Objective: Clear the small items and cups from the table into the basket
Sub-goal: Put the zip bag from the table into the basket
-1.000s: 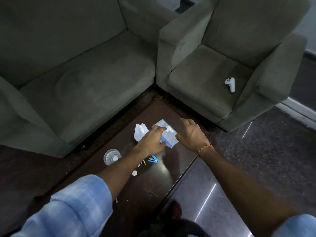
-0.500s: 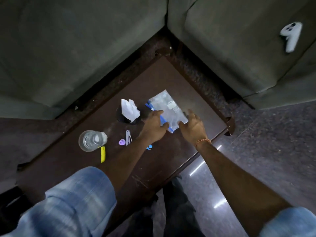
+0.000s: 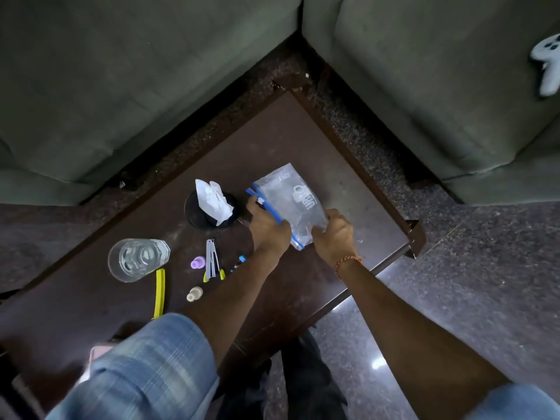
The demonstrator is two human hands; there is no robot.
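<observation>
A clear zip bag with a blue strip (image 3: 289,201) lies on the dark brown table (image 3: 303,140). My left hand (image 3: 268,228) grips its blue zip edge, and my right hand (image 3: 335,234) pinches its near corner. Left of the bag stands a black cup (image 3: 197,215) stuffed with white tissue (image 3: 212,200). A clear glass (image 3: 136,259) lies further left. Small items sit near my left forearm: a purple cap (image 3: 197,262), a nail clipper (image 3: 211,259), a yellow strip (image 3: 159,294), a cream cap (image 3: 194,294) and a small blue piece (image 3: 241,259). No basket is in view.
Grey sofas (image 3: 136,86) close in the table's far sides, with a narrow floor gap between. A white controller (image 3: 547,63) lies on the right sofa seat. Polished stone floor (image 3: 454,298) runs along the right. My legs stand at the table's near edge.
The view has tilted down over the table, bringing the glass and small items into sight. Both hands have closed on the zip bag's near edge.
</observation>
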